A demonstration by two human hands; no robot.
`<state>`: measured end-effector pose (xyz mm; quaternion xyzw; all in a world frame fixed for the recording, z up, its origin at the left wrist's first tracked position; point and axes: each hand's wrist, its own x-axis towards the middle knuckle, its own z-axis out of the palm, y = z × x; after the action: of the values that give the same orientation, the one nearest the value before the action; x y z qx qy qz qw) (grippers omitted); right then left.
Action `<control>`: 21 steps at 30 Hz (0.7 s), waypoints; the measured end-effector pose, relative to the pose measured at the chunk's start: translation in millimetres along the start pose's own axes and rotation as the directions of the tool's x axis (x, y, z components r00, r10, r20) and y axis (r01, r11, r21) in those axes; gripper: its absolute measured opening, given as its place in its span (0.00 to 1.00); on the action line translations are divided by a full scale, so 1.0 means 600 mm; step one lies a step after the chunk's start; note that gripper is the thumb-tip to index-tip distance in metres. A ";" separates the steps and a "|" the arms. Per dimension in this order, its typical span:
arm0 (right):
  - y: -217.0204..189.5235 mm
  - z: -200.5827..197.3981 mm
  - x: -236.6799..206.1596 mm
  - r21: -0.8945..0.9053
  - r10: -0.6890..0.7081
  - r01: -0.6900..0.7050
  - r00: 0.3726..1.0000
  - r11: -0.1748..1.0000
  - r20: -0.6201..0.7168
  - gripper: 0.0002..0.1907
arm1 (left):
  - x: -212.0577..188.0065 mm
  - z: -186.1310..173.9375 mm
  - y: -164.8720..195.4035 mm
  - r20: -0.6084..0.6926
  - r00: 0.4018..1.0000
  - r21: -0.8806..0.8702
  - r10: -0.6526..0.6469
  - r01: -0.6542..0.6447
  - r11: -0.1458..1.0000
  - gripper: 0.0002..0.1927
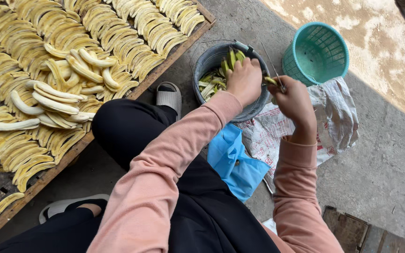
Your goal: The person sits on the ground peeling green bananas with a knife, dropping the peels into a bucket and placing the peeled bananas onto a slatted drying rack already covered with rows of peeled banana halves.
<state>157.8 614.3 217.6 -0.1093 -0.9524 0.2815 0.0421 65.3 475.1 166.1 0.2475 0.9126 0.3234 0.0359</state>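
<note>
My left hand (244, 79) is closed around a green banana (232, 60) held over a grey bucket (254, 110) that holds green peels (212, 82). My right hand (295, 99) grips a thin knife (273, 70) with its blade pointing up beside the banana. Both arms wear pink sleeves. A pile of peeled pale bananas (64, 89) lies to my left on a wooden drying tray (118, 100) covered with rows of yellow sliced banana.
A teal plastic basket (316, 52) stands right of the bucket. A printed white sack (329, 122) and a blue bag (236, 161) lie on the concrete floor. My grey sandal (168, 96) rests by the tray edge. A wooden board (352, 229) sits at lower right.
</note>
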 end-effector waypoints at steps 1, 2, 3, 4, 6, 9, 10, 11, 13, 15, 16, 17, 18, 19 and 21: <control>0.032 0.016 -0.026 -0.007 0.024 -0.024 1.000 1.000 -0.014 0.11 | -0.018 0.031 -0.008 0.030 1.000 0.005 -0.002 0.002 1.000 0.19; 0.063 0.028 -0.050 0.046 0.083 -0.081 0.995 0.996 -0.061 0.11 | -0.036 0.061 -0.020 0.057 0.998 0.011 -0.005 0.004 1.000 0.18; 0.091 0.041 -0.073 0.103 0.143 -0.133 0.985 0.986 -0.101 0.11 | -0.056 0.087 -0.039 0.057 0.998 0.042 0.025 -0.027 0.999 0.17; 0.116 0.054 -0.096 0.160 0.140 -0.115 0.979 0.980 -0.151 0.11 | -0.081 0.112 -0.063 0.061 0.997 0.075 0.056 -0.061 0.995 0.16; 0.155 0.072 -0.127 0.270 0.136 -0.063 0.956 0.961 -0.259 0.11 | -0.141 0.155 -0.114 0.057 0.979 0.198 0.194 -0.202 0.959 0.13; 0.175 0.094 -0.164 0.496 0.429 -0.302 0.889 0.814 -0.163 0.11 | -0.233 0.197 -0.172 0.144 0.937 0.350 0.319 -0.350 0.869 0.07; 0.173 0.099 -0.170 0.500 0.394 -0.258 0.900 0.827 -0.187 0.10 | -0.257 0.205 -0.182 0.213 0.921 0.359 0.327 -0.385 0.850 0.07; 0.168 0.105 -0.176 0.501 0.360 -0.216 0.909 0.838 -0.209 0.10 | -0.276 0.209 -0.187 0.249 0.913 0.370 0.323 -0.398 0.840 0.09; 0.150 0.112 -0.178 0.561 0.314 -0.136 0.920 0.817 -0.234 0.10 | -0.285 0.208 -0.189 0.316 0.895 0.396 0.316 -0.427 0.813 0.12; 0.123 0.127 -0.174 0.665 0.293 -0.059 0.924 0.745 -0.246 0.12 | -0.256 0.197 -0.183 0.413 0.878 0.119 0.242 -0.316 0.941 0.32; 0.108 0.135 -0.169 0.743 0.261 0.000 0.936 0.669 -0.234 0.14 | -0.232 0.189 -0.178 0.466 0.858 -0.019 0.218 -0.236 0.971 0.42; 0.093 0.144 -0.167 0.810 0.229 0.052 0.947 0.584 -0.225 0.17 | -0.200 0.182 -0.171 0.562 0.819 -0.358 0.112 0.119 0.926 0.38; 0.079 0.151 -0.165 0.867 0.195 0.099 0.956 0.489 -0.219 0.20 | -0.166 0.174 -0.162 0.679 0.731 -0.577 0.067 0.474 0.665 0.35; 0.063 0.161 -0.161 0.882 0.165 0.066 0.973 0.466 -0.160 0.21 | -0.141 0.162 -0.157 0.780 0.618 -0.619 0.094 0.742 0.257 0.33; 0.036 0.170 -0.148 0.805 0.024 0.103 0.989 0.584 -0.143 0.24 | -0.111 0.127 -0.157 0.665 0.709 -0.742 0.234 0.663 0.098 0.31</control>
<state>233.8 557.8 118.7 -0.0761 -0.7164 0.6750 0.1593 100.6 423.9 42.5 0.1014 0.4162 0.7155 0.5518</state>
